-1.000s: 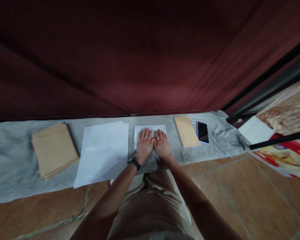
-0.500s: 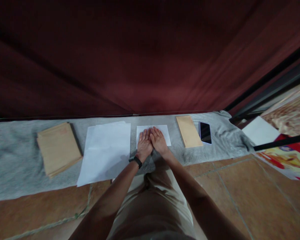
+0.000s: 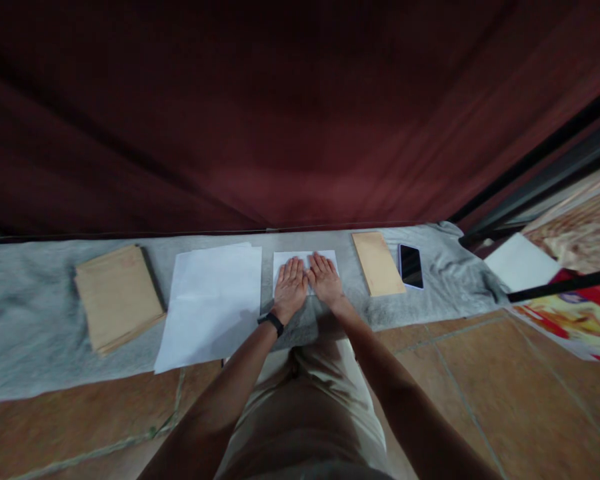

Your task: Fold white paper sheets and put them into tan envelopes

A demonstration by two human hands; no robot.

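A small white sheet of paper [image 3: 304, 256], perhaps folded, lies on the grey cloth in front of me. My left hand [image 3: 291, 287] rests flat on its left half, fingers stretched forward. On the right half lies my right hand [image 3: 325, 279], also flat with its fingers a little apart. The thumbs almost meet between them, and the palms hide most of the sheet. Left of my hands is a pile of larger white paper [image 3: 215, 293]. A single brown envelope [image 3: 379, 264] lies to the right.
A stack of brown envelopes [image 3: 120, 297] sits at the far left of the grey cloth [image 3: 25, 313]. Beyond the single envelope lies a phone [image 3: 411, 266]. A dark red curtain [image 3: 300, 153] hangs behind, and black metal bars [image 3: 545, 150] slant along the right.
My right hand has slid to the right across the small sheet, away from the left hand it was overlapping. The left hand stays nearly in place.
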